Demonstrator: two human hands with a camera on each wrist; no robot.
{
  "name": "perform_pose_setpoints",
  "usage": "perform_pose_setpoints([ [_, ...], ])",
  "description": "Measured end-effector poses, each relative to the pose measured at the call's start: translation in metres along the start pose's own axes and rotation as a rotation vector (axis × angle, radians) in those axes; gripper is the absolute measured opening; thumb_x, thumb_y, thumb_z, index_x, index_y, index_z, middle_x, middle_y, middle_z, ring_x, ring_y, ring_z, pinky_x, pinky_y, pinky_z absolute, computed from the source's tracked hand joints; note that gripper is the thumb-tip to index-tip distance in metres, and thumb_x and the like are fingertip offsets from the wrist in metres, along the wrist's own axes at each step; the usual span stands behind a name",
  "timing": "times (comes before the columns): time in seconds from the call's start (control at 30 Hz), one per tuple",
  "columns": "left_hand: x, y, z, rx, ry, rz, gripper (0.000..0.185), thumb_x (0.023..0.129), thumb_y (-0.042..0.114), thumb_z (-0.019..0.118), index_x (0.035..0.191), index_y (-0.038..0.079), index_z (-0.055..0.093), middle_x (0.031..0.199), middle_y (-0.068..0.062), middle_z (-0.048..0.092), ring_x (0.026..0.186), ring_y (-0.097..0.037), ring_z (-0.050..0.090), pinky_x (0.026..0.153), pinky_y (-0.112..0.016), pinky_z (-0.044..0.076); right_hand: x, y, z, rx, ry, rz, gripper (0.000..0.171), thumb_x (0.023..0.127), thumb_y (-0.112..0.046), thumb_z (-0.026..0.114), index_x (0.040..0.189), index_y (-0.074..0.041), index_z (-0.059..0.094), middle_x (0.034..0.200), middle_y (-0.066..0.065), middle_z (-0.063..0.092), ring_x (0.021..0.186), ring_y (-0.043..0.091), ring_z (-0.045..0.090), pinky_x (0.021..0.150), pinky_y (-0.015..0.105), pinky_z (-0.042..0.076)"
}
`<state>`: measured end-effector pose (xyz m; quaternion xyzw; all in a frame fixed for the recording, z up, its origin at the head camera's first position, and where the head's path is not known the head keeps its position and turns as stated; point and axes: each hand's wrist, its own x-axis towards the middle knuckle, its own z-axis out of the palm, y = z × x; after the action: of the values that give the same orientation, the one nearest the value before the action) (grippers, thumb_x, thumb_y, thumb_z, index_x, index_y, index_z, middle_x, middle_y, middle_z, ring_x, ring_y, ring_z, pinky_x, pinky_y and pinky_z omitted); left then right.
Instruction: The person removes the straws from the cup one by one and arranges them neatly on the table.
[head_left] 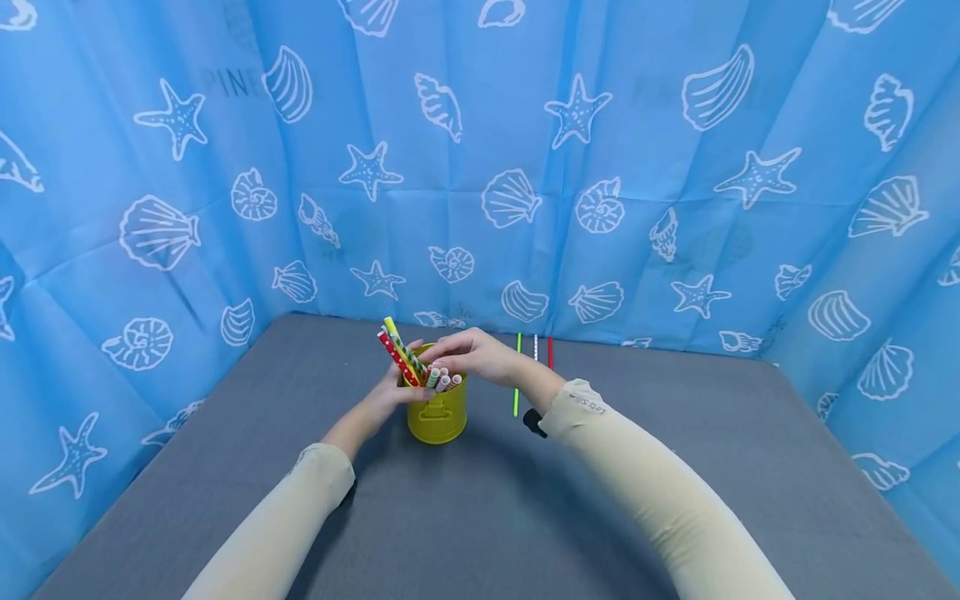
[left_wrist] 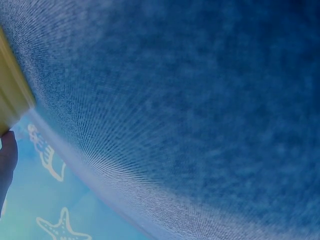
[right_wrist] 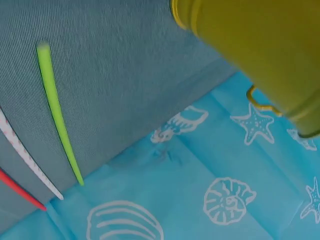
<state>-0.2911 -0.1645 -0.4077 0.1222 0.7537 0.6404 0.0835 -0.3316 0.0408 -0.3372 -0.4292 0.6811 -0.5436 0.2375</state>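
A yellow bucket (head_left: 437, 419) stands on the table, filled with paper straws. Red and yellow patterned straws (head_left: 397, 354) lean out to its left, and several pale striped straws (head_left: 444, 380) show their ends at the front rim. My left hand (head_left: 386, 398) holds the bucket's left side near the rim, its thumb across the front. Over the top of the bucket, my right hand (head_left: 472, 357) has bent fingers among the straws; whether they pinch one is hidden. Part of the bucket (left_wrist: 12, 85) and a finger (left_wrist: 7, 160) appear in the left wrist view.
To the right of the bucket, a green straw (right_wrist: 57, 112), a white patterned straw (right_wrist: 27, 155) and a red straw (right_wrist: 20, 188) lie apart, roughly side by side. A blue shell-print curtain (head_left: 480, 167) borders the grey table (head_left: 450, 517) at the back and sides.
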Motion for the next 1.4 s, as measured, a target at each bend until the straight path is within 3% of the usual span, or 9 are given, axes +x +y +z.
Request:
perform_pose_setpoints([
  [0.23, 0.000, 0.001, -0.001, -0.010, 0.001, 0.011, 0.090, 0.083, 0.017, 0.062, 0.155, 0.012, 0.010, 0.153, -0.022, 0.026, 0.138, -0.040, 0.028, 0.112, -0.061, 0.014, 0.013, -0.009, -0.016, 0.010, -0.217, 0.154, 0.034, 0.098, -0.002, 0.048, 0.128, 0.012, 0.054, 0.121, 0.021, 0.061, 0.094, 0.016, 0.058, 0.084, 0.033, 0.051],
  [0.4, 0.001, 0.000, -0.001, -0.017, -0.009, 0.010, 0.088, 0.084, 0.016, 0.062, 0.155, 0.009, 0.009, 0.149, -0.023, 0.032, 0.135, -0.038, 0.033, 0.112, -0.058, 0.020, 0.018, -0.010, -0.021, 0.001, -0.340, 0.218, 0.032, 0.098, -0.005, 0.048, 0.125, 0.006, 0.060, 0.107, 0.004, 0.064, 0.092, 0.017, 0.056, 0.084, 0.033, 0.050],
  [0.6, 0.001, 0.000, 0.001, -0.026, -0.012, 0.012, 0.088, 0.084, 0.015, 0.062, 0.154, 0.008, 0.010, 0.148, -0.023, 0.035, 0.134, -0.038, 0.034, 0.112, -0.058, 0.020, 0.019, -0.006, -0.024, 0.077, -0.384, 0.209, 0.030, 0.096, -0.001, 0.045, 0.121, 0.011, 0.056, 0.104, 0.003, 0.060, 0.090, 0.018, 0.053, 0.084, 0.032, 0.047],
  [0.8, 0.000, 0.000, 0.001, -0.037, 0.002, 0.004, 0.088, 0.083, 0.016, 0.063, 0.154, 0.011, 0.011, 0.150, -0.023, 0.030, 0.135, -0.039, 0.031, 0.112, -0.059, 0.017, 0.018, -0.006, -0.023, 0.074, -0.377, 0.160, 0.021, 0.095, 0.000, 0.047, 0.110, 0.013, 0.055, 0.100, 0.005, 0.058, 0.089, 0.018, 0.052, 0.083, 0.031, 0.047],
  [0.87, -0.001, 0.001, 0.001, -0.030, 0.005, 0.002, 0.088, 0.083, 0.016, 0.063, 0.154, 0.011, 0.012, 0.151, -0.022, 0.028, 0.136, -0.039, 0.030, 0.112, -0.060, 0.016, 0.017, -0.006, -0.022, 0.064, -0.361, 0.144, 0.016, 0.095, 0.001, 0.048, 0.103, 0.004, 0.061, 0.097, 0.005, 0.057, 0.085, 0.018, 0.052, 0.078, 0.029, 0.047],
  [1.0, -0.001, 0.001, 0.001, -0.018, 0.006, 0.002, 0.088, 0.082, 0.016, 0.062, 0.154, 0.012, 0.011, 0.152, -0.022, 0.025, 0.137, -0.039, 0.027, 0.112, -0.061, 0.015, 0.015, -0.005, -0.018, 0.046, -0.295, 0.111, 0.024, 0.094, 0.003, 0.050, 0.095, -0.015, 0.066, 0.096, 0.006, 0.057, 0.081, 0.018, 0.052, 0.073, 0.027, 0.047],
  [1.2, 0.001, 0.000, 0.001, -0.020, 0.000, 0.010, 0.089, 0.083, 0.015, 0.063, 0.154, 0.010, 0.010, 0.153, -0.021, 0.026, 0.138, -0.039, 0.027, 0.113, -0.061, 0.013, 0.007, -0.001, -0.013, 0.019, -0.079, 0.061, 0.010, 0.094, 0.001, 0.055, 0.097, -0.001, 0.064, 0.110, 0.012, 0.064, 0.097, 0.022, 0.057, 0.084, 0.033, 0.052],
  [1.4, 0.000, 0.000, 0.000, -0.029, 0.003, 0.004, 0.089, 0.084, 0.016, 0.063, 0.155, 0.011, 0.010, 0.152, -0.022, 0.028, 0.137, -0.039, 0.028, 0.113, -0.060, 0.014, 0.002, 0.000, -0.007, -0.011, 0.171, 0.000, 0.016, 0.094, 0.000, 0.058, 0.106, 0.010, 0.062, 0.101, 0.009, 0.070, 0.100, 0.024, 0.063, 0.095, 0.044, 0.049],
])
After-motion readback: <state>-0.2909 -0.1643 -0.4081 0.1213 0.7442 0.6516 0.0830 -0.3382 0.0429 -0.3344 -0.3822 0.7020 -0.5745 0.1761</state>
